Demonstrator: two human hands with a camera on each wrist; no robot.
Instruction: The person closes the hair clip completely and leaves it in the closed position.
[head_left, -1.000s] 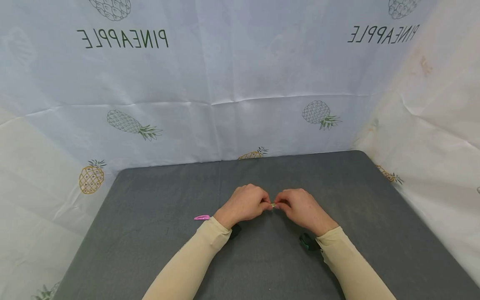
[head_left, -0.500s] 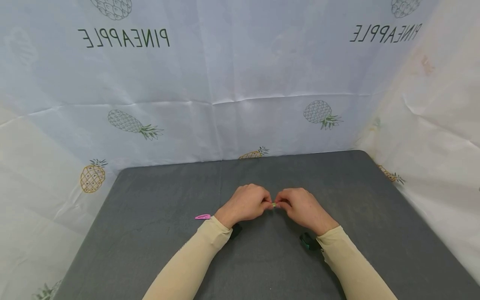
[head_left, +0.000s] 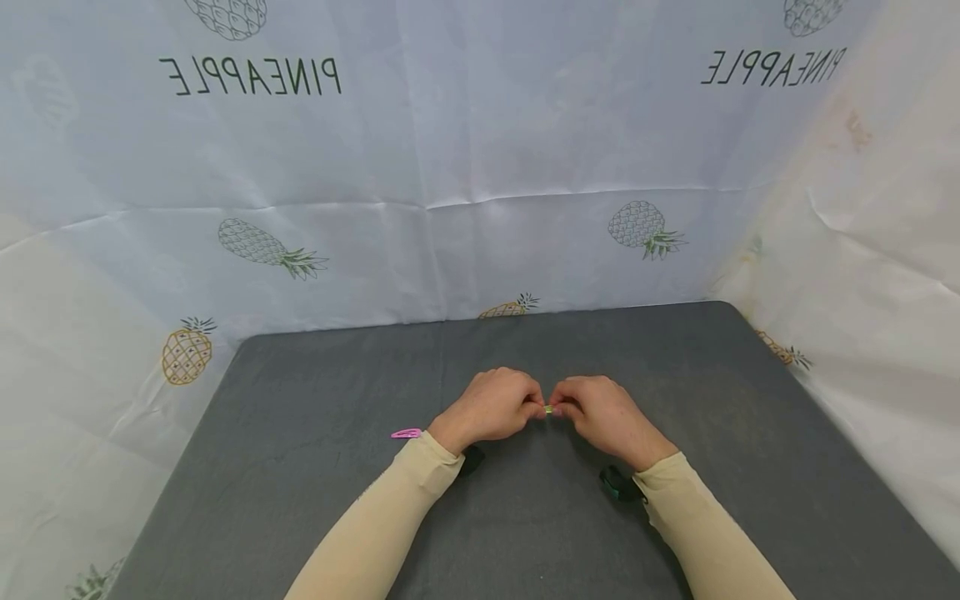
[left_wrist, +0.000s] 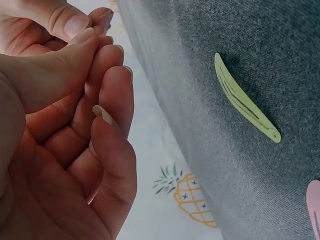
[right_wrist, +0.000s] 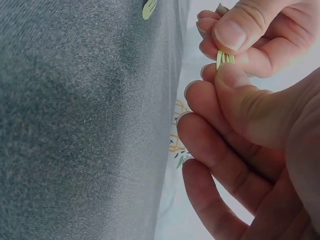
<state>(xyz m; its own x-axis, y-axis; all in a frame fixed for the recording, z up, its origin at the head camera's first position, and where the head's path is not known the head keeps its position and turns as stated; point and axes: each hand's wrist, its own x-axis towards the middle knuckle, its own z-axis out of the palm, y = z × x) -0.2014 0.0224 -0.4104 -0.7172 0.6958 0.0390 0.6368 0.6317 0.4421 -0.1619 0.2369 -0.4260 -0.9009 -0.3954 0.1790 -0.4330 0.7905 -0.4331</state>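
Both hands meet over the table and pinch one small yellow-green snap hair clip [head_left: 548,409] between them. My left hand [head_left: 497,406] grips one end with thumb and index finger; its other fingers curl loosely. From the opposite side, my right hand [head_left: 606,418] pinches the other end. Only the clip's slotted middle [right_wrist: 225,58] shows between the thumbs in the right wrist view, its ends covered by fingers. A second yellow-green snap clip [left_wrist: 246,104] lies on the table below the left hand. Near the left sleeve lies a pink snap clip [head_left: 406,433].
The dark grey cloth-covered table [head_left: 322,517] stretches around the hands. Behind it hangs a white curtain [head_left: 487,142] printed with pineapples. A dark wrist device [head_left: 618,483] sits under the right wrist.
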